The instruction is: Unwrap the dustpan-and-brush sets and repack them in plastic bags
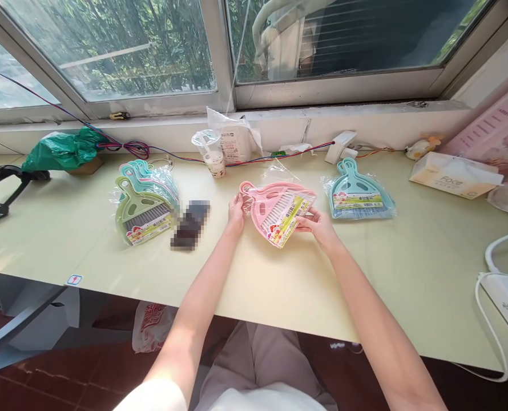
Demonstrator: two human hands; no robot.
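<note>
A pink dustpan and brush set [275,208] in clear plastic wrap is held over the table between both hands, tilted with its handle toward the upper left. My left hand [237,212] is closed on the wrap near the handle end. The fingers of my right hand [318,227] grip its lower right edge, by the printed label. To the right lies a blue dustpan and brush set [359,191], also wrapped. A green set [142,211] lies on the left, in front of a stack of blue and pink sets [146,174].
A pixelated dark object [190,225] lies left of my left arm. Along the window wall stand a plastic cup [212,154], a white bag [237,140] and cables [136,149]. A tissue box [455,174] and a white device with a cord [506,302] are at right.
</note>
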